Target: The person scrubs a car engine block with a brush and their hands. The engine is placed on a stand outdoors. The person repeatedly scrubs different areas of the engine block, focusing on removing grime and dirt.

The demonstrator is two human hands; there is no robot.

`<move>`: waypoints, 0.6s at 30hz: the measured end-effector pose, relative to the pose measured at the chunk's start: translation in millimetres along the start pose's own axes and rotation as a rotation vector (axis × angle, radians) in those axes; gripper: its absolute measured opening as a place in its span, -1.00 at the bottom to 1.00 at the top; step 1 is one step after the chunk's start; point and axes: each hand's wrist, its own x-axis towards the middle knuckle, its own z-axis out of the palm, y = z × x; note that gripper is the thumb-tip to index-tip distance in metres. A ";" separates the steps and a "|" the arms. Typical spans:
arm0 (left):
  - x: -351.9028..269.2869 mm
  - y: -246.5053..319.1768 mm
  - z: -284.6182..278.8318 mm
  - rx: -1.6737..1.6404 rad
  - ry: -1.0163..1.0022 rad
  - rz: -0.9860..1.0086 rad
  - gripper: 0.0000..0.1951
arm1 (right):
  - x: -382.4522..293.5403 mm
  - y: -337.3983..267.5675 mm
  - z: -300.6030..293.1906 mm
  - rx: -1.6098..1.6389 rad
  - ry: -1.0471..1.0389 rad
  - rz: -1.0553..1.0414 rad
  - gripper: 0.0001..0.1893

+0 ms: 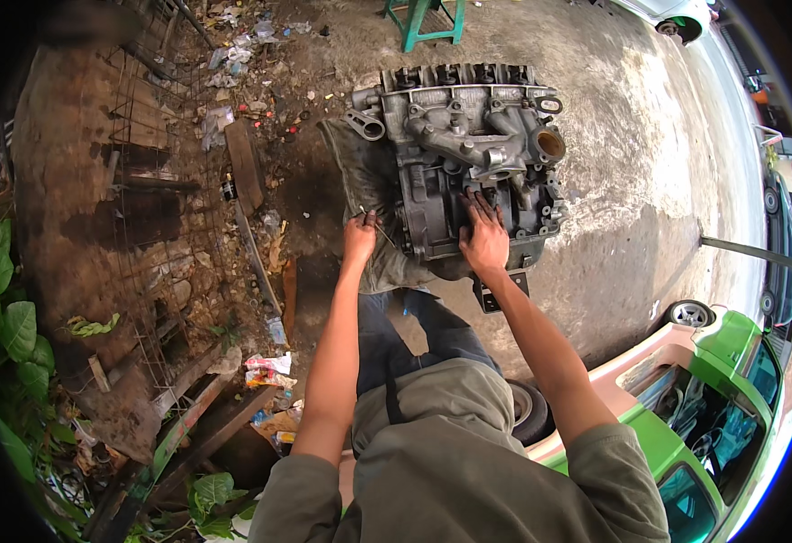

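Note:
An engine block (430, 203) with an intake manifold (477, 146) bolted along its side stands before me, partly over a dark, grimy cloth (362, 173). My left hand (360, 237) is closed around a thin metal rod (385, 235), whose far end points at the block's lower left edge; the kind of tool cannot be told. My right hand (485, 234) rests with spread, blackened fingers on the side of the block, just below the manifold flange. Whether those fingers hold something small is hidden. A black metal bracket (501, 293) shows under my right forearm.
A green plastic stool (430, 24) stands beyond the engine. Wooden boards (244, 166), wire mesh (138, 136) and litter lie on the left. A green and pink vehicle (667, 421) is at the lower right, with a wheel (528, 410) beside my hip.

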 end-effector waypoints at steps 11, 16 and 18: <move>23.1 16.4 16.9 0.196 -0.136 -0.028 -0.56 | -1.0 1.0 0.6 -0.010 -0.004 -0.007 -0.27; 27.8 23.3 19.3 0.251 -0.165 -0.028 -0.56 | -0.1 0.9 1.1 -0.001 -0.003 -0.002 -0.28; 28.8 27.9 20.4 0.276 -0.151 -0.057 -0.58 | -0.1 0.3 1.0 0.001 0.003 0.000 -0.29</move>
